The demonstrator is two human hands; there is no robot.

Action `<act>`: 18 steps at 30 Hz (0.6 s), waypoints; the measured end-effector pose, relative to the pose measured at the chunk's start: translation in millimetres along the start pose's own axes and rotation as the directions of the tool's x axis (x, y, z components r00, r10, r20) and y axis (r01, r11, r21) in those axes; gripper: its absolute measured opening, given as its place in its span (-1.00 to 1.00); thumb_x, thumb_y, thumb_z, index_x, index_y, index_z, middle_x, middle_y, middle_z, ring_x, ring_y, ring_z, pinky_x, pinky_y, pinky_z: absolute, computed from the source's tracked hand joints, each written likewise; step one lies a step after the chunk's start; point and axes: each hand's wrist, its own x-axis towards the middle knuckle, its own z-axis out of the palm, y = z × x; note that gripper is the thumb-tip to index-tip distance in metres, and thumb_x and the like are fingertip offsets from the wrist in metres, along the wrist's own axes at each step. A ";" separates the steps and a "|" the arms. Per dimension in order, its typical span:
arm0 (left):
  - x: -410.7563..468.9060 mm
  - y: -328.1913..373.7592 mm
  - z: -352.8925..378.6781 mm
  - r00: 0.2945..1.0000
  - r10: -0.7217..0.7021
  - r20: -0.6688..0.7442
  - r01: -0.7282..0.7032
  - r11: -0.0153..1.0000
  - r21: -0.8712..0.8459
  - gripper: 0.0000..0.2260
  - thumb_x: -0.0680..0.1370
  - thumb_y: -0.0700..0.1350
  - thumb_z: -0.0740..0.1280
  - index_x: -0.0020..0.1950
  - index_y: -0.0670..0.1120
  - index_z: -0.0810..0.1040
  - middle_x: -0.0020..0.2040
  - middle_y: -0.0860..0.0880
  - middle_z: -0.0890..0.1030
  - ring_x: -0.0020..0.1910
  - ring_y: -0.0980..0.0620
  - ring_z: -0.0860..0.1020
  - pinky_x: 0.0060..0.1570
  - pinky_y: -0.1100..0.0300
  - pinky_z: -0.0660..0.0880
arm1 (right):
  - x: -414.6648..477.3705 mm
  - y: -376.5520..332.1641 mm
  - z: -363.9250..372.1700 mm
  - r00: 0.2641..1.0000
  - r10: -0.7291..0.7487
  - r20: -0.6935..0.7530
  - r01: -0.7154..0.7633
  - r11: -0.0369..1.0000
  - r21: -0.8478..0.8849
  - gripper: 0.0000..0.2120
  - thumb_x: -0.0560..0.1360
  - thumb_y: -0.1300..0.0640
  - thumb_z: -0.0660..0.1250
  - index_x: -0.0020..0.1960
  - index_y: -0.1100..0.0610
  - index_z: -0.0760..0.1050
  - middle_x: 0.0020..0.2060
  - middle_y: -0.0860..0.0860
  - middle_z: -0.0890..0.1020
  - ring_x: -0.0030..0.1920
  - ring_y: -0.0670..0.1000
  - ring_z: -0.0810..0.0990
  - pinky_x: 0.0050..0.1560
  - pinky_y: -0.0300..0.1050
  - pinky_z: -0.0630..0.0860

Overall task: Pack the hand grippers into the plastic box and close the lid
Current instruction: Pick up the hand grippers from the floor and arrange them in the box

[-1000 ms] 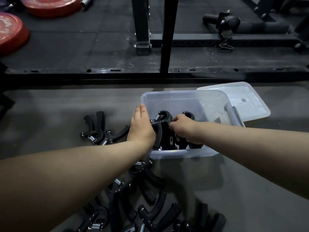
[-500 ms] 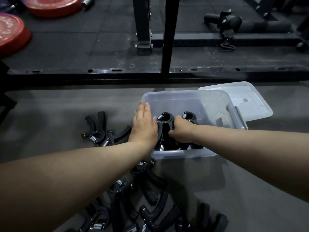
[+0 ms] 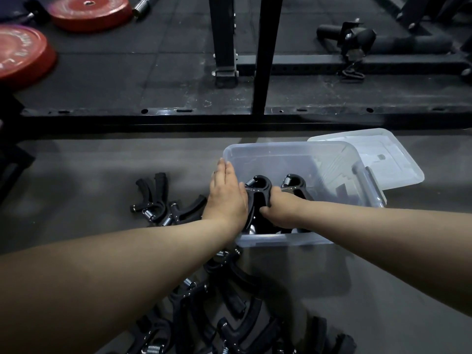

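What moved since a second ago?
The right hand, gripping a hand gripper in the plastic box, slid down its handles toward the person. The left hand stayed flat at the box's left edge. The lid and the loose grippers on the floor stayed put.

Grey floor (image 3: 76, 190) carries plastic box (image 3: 286, 152), lid (image 3: 388, 159), loose hand grippers (image 3: 153, 198).

The near half of the clear plastic box (image 3: 293, 149) is filled by upright black hand grippers (image 3: 258, 186), with the left hand (image 3: 227, 198) laid flat beside them and the right hand (image 3: 281, 209) curled round one. The far half is left open from above. The right side is flanked by the clear plastic lid (image 3: 388, 159). The grey floor (image 3: 89, 180) at left and front is obstructed by loose black grippers (image 3: 155, 195).
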 end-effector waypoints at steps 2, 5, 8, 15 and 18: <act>0.6 -0.7 -1.8 1.000 0.007 0.012 -0.007 1.000 -0.005 -0.48 0.66 -0.10 0.06 0.58 -0.21 -0.01 0.59 -0.11 -0.05 0.54 -0.11 0.01 0.48 0.13 -0.03 | -1.4 -0.6 1.8 1.000 -0.006 0.004 0.006 1.000 -0.015 -0.53 0.56 0.00 0.23 0.29 0.30 0.24 0.09 0.24 0.59 0.09 0.21 0.57 0.04 -0.03 0.49; 4.5 -2.5 -6.6 1.000 0.006 0.013 -0.006 1.000 0.001 -0.49 0.64 -0.13 0.07 0.57 -0.23 0.06 0.58 -0.15 0.04 0.52 -0.13 0.07 0.46 0.13 0.00 | -2.6 0.0 1.5 1.000 -0.013 0.002 0.013 1.000 -0.011 -0.54 0.56 0.00 0.22 0.29 0.31 0.24 0.08 0.24 0.60 0.09 0.21 0.58 0.02 -0.03 0.49; 9.7 -5.9 -10.2 1.000 0.006 -0.001 -0.006 0.999 0.054 -0.50 0.62 -0.15 0.07 0.56 -0.21 0.10 0.57 -0.15 0.10 0.49 -0.14 0.14 0.46 0.09 0.06 | -4.0 1.0 1.3 1.000 -0.014 0.010 0.014 1.000 -0.001 -0.56 0.57 0.00 0.21 0.27 0.29 0.24 0.05 0.22 0.61 0.00 0.18 0.57 -0.05 -0.04 0.48; 8.2 -5.3 -6.1 1.000 -0.010 0.005 0.009 0.993 0.117 -0.45 0.60 -0.18 0.07 0.59 -0.15 0.00 0.60 -0.07 -0.01 0.52 -0.10 0.08 0.47 0.07 0.04 | -6.7 2.3 5.3 1.000 -0.008 0.006 0.008 1.000 0.024 -0.61 0.58 0.00 0.17 0.23 0.27 0.24 0.00 0.22 0.63 -0.06 0.18 0.60 -0.04 -0.01 0.52; 7.1 -7.2 -6.5 1.000 -0.010 0.005 0.009 0.986 0.164 -0.42 0.58 -0.16 0.09 0.59 -0.14 0.00 0.60 -0.07 -0.01 0.52 -0.11 0.10 0.45 0.06 0.08 | -8.2 2.0 5.6 1.000 -0.016 -0.003 0.016 1.000 0.003 -0.63 0.59 0.01 0.14 0.23 0.28 0.26 0.01 0.24 0.63 -0.01 0.20 0.61 0.01 0.02 0.52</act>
